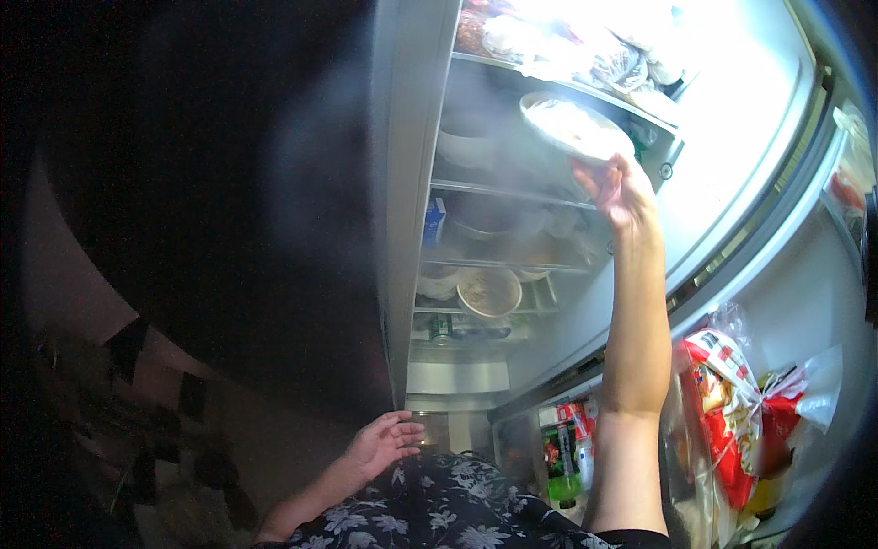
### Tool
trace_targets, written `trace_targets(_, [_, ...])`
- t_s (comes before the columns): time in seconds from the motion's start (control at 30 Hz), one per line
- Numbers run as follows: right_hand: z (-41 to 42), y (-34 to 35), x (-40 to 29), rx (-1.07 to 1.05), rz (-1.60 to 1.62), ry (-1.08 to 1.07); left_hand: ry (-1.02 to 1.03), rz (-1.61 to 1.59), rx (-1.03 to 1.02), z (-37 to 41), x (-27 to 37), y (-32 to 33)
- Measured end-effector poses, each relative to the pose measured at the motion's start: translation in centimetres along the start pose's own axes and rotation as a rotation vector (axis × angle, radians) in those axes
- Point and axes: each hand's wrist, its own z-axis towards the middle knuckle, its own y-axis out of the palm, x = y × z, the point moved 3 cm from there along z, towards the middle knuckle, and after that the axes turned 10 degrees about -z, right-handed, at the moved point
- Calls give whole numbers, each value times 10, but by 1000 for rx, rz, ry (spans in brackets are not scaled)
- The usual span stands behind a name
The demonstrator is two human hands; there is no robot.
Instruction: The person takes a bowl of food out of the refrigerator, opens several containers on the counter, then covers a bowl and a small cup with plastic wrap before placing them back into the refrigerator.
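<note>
My right hand [617,189] reaches up into a lit refrigerator and grips the near rim of a white bowl [573,127] from below. The bowl is tilted towards me, just under the top shelf; glare hides what it holds. My left hand [387,442] hangs low in front of my body, with nothing in it and its fingers apart. It is nearest to the refrigerator's left front edge [411,274].
Plastic bags [610,62] crowd the top shelf. A pale bowl [470,144], a blue box [433,221] and a round container [489,291] stand on lower shelves. At right, the open door [789,274] carries a red-and-white food bag [727,418] and a green bottle [564,466].
</note>
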Motion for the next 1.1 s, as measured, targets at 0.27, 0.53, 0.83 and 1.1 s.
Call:
trace_targets(0.27, [-169,-19,90,120,-40,95,-67,220,-218,13,-3,46])
trace_targets(0.53, [-328,-23,178,197,101,314,-65,173,-430,26,-1,86])
trace_targets(0.83, [-362,-29,207,260,115,388,-117,212,-393,16,2,72])
trace_targets(1.1, [-350,-30,214,212,176,325,-59,194,-420,19,8,76])
